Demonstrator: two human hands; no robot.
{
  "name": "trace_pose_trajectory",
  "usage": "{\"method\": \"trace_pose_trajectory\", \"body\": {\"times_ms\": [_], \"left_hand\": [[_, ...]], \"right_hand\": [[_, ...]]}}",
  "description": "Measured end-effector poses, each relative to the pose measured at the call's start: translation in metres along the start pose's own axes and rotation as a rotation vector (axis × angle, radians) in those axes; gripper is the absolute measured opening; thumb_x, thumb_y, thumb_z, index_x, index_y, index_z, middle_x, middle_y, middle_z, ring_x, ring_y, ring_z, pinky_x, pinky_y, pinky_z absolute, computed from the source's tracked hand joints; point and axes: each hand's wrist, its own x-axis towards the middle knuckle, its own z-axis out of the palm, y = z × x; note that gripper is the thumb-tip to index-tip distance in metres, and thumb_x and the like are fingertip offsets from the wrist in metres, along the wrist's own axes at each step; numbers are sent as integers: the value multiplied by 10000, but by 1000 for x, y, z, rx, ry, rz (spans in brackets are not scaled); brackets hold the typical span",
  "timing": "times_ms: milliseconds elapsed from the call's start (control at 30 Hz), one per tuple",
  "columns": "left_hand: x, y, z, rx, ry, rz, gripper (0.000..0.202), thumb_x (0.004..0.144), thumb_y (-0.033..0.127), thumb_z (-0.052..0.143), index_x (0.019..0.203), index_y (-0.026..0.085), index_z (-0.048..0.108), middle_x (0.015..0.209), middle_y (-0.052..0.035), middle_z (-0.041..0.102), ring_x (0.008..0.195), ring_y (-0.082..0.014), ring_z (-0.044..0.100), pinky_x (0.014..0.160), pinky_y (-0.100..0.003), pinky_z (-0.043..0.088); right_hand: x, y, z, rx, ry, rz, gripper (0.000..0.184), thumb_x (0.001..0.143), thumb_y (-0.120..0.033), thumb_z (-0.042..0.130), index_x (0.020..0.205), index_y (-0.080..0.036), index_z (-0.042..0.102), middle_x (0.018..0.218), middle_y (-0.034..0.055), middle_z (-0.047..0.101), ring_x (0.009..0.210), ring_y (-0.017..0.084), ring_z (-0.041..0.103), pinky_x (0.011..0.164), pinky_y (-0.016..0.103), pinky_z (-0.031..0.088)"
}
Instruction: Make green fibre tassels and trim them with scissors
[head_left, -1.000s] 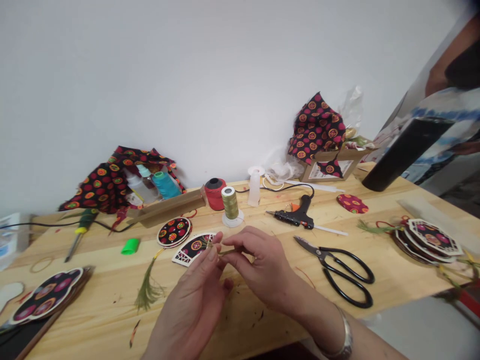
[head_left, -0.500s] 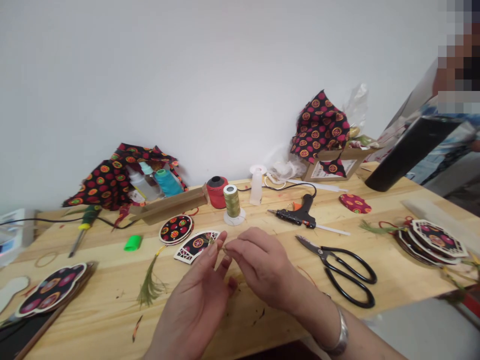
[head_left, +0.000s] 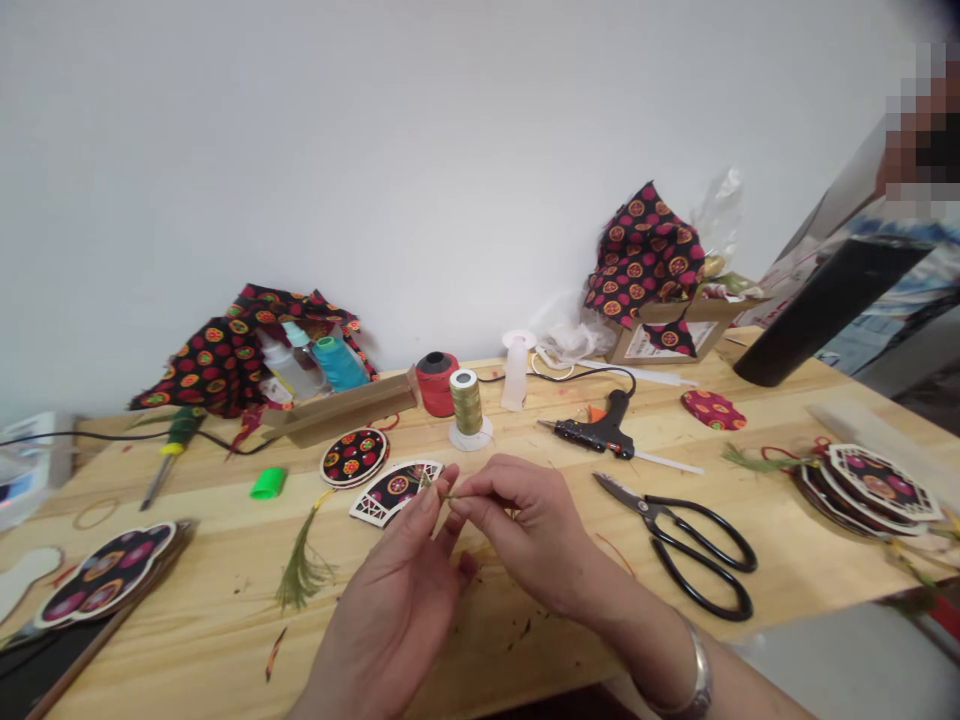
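Note:
My left hand [head_left: 397, 590], palm turned up, pinches a small bundle of olive-green thread [head_left: 445, 495] between thumb and forefinger. Loose ends of it poke out past the thumb. From the other side, my right hand [head_left: 525, 535] grips the thread with thumb and fingertips, its remaining fingers curled. Just behind my left fingertips lies a fan-shaped piece [head_left: 396, 490] with a pale frame and dark patterned fabric. A round ornament [head_left: 354, 458] with a green tassel [head_left: 304, 565] rests to its left. Beyond my hands stands a spool of olive-green thread [head_left: 468, 405].
Black-handled scissors [head_left: 652, 515] and a glue gun [head_left: 596, 432] lie on the right. Stacked ornaments [head_left: 877, 480] sit at the right edge, more ornaments [head_left: 109, 575] at the left. A screwdriver [head_left: 172, 450], green cap [head_left: 268, 483] and red thread cone [head_left: 436, 385] are farther back. A person stands at far right.
My right hand has shifted slightly, with a little more thread showing between the two pinches. The whole view has moved slightly.

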Motion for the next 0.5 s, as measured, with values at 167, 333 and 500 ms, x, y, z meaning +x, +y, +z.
{"method": "trace_pose_trajectory", "body": {"times_ms": [167, 333, 500], "left_hand": [[2, 0, -1, 21, 22, 20, 130, 841, 259, 600, 942, 212, 666, 1091, -15, 566, 948, -160, 498, 718, -323, 417], [2, 0, -2, 35, 21, 46, 120, 834, 252, 605, 935, 220, 662, 1043, -4, 570, 890, -157, 503, 640, -302, 408], [2, 0, -2, 56, 16, 45, 129, 831, 269, 605, 931, 210, 663, 999, -2, 579, 879, -152, 504, 625, -293, 406]], "right_hand": [[1, -3, 0, 114, -19, 149, 157, 829, -212, 593, 725, -151, 693, 672, 8, 649, 611, 98, 565, 578, 198, 458], [2, -7, 2, 250, -15, 259, 204, 831, -247, 573, 700, -182, 715, 637, -8, 656, 609, 108, 579, 587, 219, 472], [2, -8, 3, 339, -7, 358, 214, 818, -216, 565, 692, -169, 732, 604, 0, 659, 561, 102, 575, 544, 212, 459]]}}
